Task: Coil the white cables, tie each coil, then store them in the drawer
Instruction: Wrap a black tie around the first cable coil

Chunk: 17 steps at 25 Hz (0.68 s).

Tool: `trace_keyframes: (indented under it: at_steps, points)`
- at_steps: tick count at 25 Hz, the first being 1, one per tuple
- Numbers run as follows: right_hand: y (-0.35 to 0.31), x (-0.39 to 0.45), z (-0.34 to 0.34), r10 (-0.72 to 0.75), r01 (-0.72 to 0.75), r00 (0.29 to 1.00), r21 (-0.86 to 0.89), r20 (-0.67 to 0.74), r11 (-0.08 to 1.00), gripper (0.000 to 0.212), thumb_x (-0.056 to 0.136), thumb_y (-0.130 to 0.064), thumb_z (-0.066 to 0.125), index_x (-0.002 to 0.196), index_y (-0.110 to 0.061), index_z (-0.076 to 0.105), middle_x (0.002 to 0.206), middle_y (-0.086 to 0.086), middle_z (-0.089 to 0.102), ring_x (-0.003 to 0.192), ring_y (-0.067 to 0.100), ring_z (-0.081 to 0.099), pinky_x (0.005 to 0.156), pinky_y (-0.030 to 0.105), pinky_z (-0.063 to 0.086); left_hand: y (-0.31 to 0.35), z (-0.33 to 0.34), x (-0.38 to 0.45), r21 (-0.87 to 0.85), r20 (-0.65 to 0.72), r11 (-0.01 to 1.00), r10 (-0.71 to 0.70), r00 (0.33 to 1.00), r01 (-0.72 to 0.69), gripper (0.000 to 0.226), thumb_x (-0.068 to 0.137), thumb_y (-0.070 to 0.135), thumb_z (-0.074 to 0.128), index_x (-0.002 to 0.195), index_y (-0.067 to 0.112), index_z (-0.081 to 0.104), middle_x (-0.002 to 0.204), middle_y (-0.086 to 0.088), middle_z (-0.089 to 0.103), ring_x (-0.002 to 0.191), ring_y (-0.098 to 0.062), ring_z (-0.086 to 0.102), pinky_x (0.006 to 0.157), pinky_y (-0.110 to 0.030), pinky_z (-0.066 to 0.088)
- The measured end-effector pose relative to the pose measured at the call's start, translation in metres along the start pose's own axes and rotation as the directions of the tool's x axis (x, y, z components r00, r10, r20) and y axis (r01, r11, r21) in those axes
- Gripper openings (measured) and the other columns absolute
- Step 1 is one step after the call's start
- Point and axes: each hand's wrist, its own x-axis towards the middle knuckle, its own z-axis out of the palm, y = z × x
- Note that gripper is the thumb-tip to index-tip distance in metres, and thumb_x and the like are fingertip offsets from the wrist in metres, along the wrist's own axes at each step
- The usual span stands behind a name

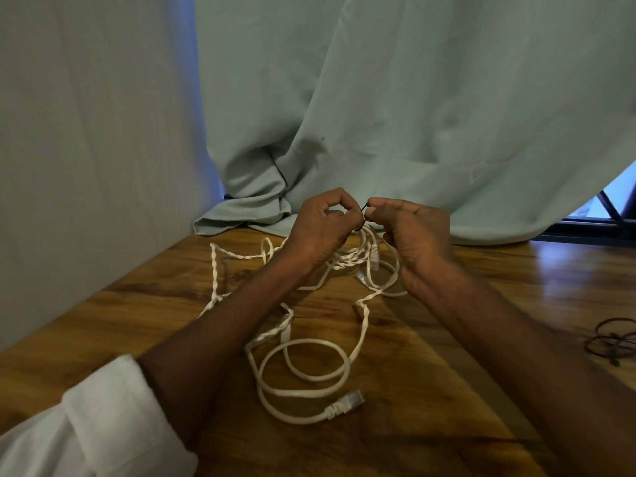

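Several white flat cables [303,373] lie loose and tangled on the wooden table [447,390], one with a clear plug at the near end. At the far side a bunch of white cable [364,256] hangs below my hands. My left hand [320,228] has its fingers curled round the top of that bunch. My right hand [413,228] pinches the end of a thin dark tie [364,210] that runs between both hands, just above the bunch. The drawer is not in view.
More dark ties [612,340] lie in loops at the table's right edge. A pale green cloth [413,115] hangs behind and spills onto the table's far edge. A light wall [86,149] stands at the left.
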Motion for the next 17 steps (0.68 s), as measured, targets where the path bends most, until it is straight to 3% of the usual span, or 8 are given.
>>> trace_keyframes:
  at_steps: [7, 11, 14, 17]
  points:
    - [0.0029, 0.0021, -0.0009, -0.033, 0.033, 0.999, -0.054, 0.012, 0.998, 0.015, 0.079, -0.002, 0.08, 0.09, -0.012, 0.083, 0.079, 0.0, 0.08, 0.061, 0.001, 0.069, 0.064, 0.019, 0.052, 0.0006, -0.0024, -0.0007, -0.001, 0.022, 1.0, 0.0, 1.0, 0.0, 0.007, 0.09, 0.007, 0.069, 0.086, 0.003, 0.067, 0.055, -0.008, 0.053, 0.054, -0.023, 0.042, 0.053, -0.028, 0.034]
    - [0.0027, 0.0047, -0.0028, -0.056, 0.062, 0.998, -0.153, 0.039, 0.986, 0.014, 0.078, -0.007, 0.08, 0.089, -0.016, 0.084, 0.082, -0.004, 0.081, 0.075, 0.004, 0.075, 0.063, 0.014, 0.049, -0.0005, -0.002, -0.0002, 0.03, 0.021, 0.999, 0.021, 1.0, -0.021, 0.006, 0.09, 0.006, 0.071, 0.084, 0.005, 0.069, 0.054, -0.008, 0.053, 0.052, -0.023, 0.043, 0.052, -0.026, 0.035]
    - [-0.0005, 0.0071, -0.0058, -0.069, 0.084, 0.995, -0.223, 0.073, 0.971, 0.015, 0.078, -0.006, 0.081, 0.09, -0.015, 0.083, 0.084, -0.002, 0.081, 0.085, 0.012, 0.077, 0.067, 0.018, 0.053, -0.0019, -0.0023, -0.0003, 0.051, 0.026, 0.998, 0.029, 0.999, -0.03, 0.007, 0.09, 0.007, 0.072, 0.084, 0.005, 0.069, 0.053, -0.004, 0.054, 0.052, -0.023, 0.043, 0.054, -0.028, 0.035]
    - [-0.0051, 0.0072, -0.0087, -0.02, 0.05, 0.99, -0.227, 0.136, 0.973, 0.015, 0.081, -0.004, 0.08, 0.093, -0.013, 0.082, 0.086, 0.003, 0.081, 0.088, 0.02, 0.076, 0.079, 0.031, 0.06, -0.003, -0.003, 0.0, 0.048, 0.035, 0.998, 0.03, 0.999, -0.031, 0.008, 0.091, 0.007, 0.071, 0.083, 0.008, 0.069, 0.049, 0.006, 0.055, 0.05, -0.021, 0.043, 0.053, -0.028, 0.035]
